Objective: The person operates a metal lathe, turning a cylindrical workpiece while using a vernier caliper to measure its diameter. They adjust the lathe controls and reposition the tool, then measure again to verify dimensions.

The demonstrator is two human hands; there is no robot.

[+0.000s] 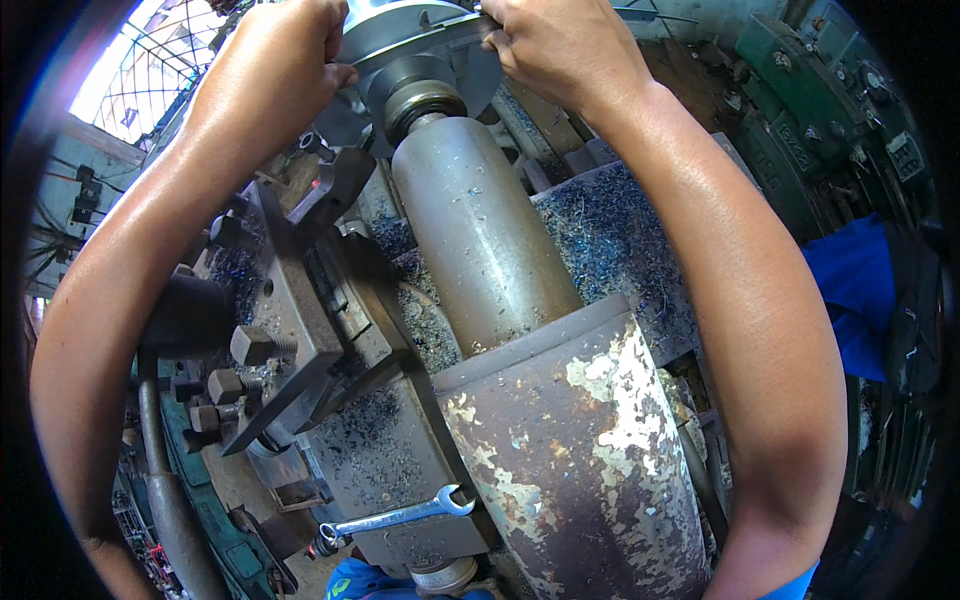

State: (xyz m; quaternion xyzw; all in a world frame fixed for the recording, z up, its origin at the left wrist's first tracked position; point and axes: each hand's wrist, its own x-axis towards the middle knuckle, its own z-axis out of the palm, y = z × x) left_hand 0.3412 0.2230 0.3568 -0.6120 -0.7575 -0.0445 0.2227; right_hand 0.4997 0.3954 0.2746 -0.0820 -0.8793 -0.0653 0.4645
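At the top of the head view both my hands reach to a shiny round metal disc point(395, 20) on the lathe. My left hand point(305, 45) is closed at the disc's left edge; what its fingers pinch is hidden. My right hand point(550, 45) is curled around a slim metal bar point(447, 38) that runs across the disc's near face. A thin end of metal sticks out beyond this hand on the right. Behind the disc's hub, nearer me, lies the smooth steel tailstock quill point(480, 225). It comes out of the tailstock body point(570, 470), whose paint is flaking.
Left of the quill stands a tool post point(290, 310) with several square-headed bolts. A combination wrench point(400, 513) rests on the carriage below it. Dark metal chips point(610, 225) cover the flat surface on the right. A green machine point(800, 110) and blue cloth point(855, 290) are further right.
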